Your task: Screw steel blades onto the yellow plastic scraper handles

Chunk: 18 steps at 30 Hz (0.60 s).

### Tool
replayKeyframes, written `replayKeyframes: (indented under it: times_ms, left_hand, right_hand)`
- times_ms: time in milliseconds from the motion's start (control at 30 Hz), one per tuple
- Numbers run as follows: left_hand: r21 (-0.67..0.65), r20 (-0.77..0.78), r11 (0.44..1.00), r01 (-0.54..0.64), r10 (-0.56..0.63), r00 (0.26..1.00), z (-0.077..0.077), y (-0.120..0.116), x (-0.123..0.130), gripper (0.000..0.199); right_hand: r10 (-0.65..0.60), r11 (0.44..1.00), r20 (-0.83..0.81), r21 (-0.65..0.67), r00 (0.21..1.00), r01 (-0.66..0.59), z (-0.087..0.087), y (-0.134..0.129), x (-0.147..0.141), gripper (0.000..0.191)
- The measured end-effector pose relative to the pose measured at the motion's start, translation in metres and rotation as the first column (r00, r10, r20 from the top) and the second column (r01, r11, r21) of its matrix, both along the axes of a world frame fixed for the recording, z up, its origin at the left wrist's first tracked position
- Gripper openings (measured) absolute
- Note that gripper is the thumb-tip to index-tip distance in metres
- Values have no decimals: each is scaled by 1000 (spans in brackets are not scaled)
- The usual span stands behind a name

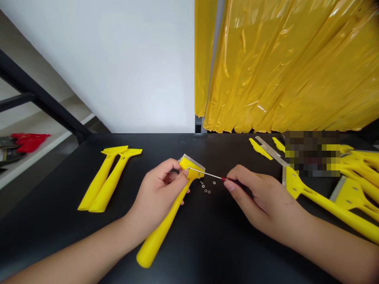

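My left hand (162, 191) is closed around the head end of a yellow scraper (162, 232), whose long handle slants down toward me. A metal blade edge shows along the top of its head. In my right hand (260, 193) is a screwdriver (209, 174) with a thin metal shaft and a dark red collar; most of its handle is hidden in my fingers. The shaft's tip meets the scraper head close to my left thumb. Several small nuts (206, 191) and a small screw (201, 182) lie on the black table just right of the scraper.
Two yellow scraper handles (109, 177) lie side by side at the left of the black table (59, 236). More scrapers (325, 197), loose yellow plates (260, 148) and a metal blade (271, 150) are at the right, beside a blurred patch. Yellow plastic sheeting (290, 67) hangs behind.
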<state>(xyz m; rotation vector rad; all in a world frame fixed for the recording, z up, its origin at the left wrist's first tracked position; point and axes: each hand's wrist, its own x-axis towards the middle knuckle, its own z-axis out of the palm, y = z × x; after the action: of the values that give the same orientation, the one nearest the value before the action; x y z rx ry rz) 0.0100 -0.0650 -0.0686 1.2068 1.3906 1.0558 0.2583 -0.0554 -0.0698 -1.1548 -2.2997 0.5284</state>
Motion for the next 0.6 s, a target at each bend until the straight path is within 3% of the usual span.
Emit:
replayKeyframes:
  times_ms: [233,600]
  left_hand:
    - [6,1,1000,5,-5,1000,-2,2,-2,29]
    - [61,-2,998,27,-27,1000,-5,-4,-2,22]
  right_hand:
    - [20,999,-39,-28,999,-21,0,1,0,11]
    - [-4,988,26,154,1000,0,3,1,0,9]
